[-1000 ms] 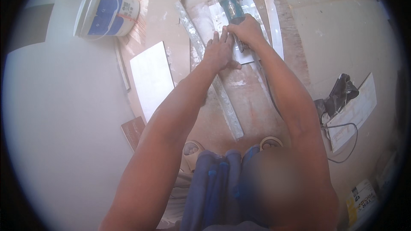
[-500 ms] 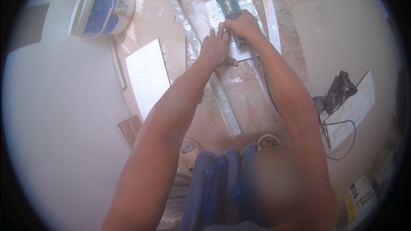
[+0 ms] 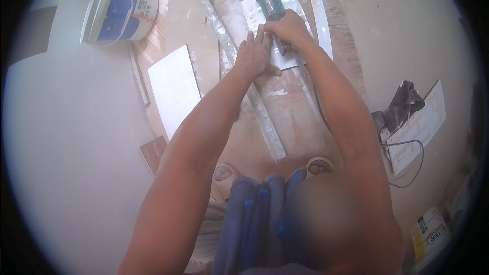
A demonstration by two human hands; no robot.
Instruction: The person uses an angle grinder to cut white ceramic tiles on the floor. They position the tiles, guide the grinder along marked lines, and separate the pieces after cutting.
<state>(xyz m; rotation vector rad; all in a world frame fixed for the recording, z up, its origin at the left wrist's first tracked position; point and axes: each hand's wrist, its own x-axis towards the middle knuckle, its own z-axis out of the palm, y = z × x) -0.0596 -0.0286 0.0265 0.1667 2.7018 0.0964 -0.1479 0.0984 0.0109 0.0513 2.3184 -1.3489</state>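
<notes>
My right hand is wrapped round the body of a teal angle grinder, whose grey head points away from me. Beneath the grinder lies a white tile; whether the disc touches it cannot be seen. My left hand has its fingers stretched out at the tile's left edge, close to the grinder's rear end and my right fingers. A dusty metal straightedge runs diagonally under my left wrist. The grinder's cord trails back beside my right forearm.
A worn wooden board lies under the work, with a narrow white strip at right. Another white tile and a white-and-blue bucket are at left. On the right sit a black bag and a pale offcut.
The whole scene has shifted slightly up and left in the view. Both hands and the grinder keep nearly the same place on the tile.
</notes>
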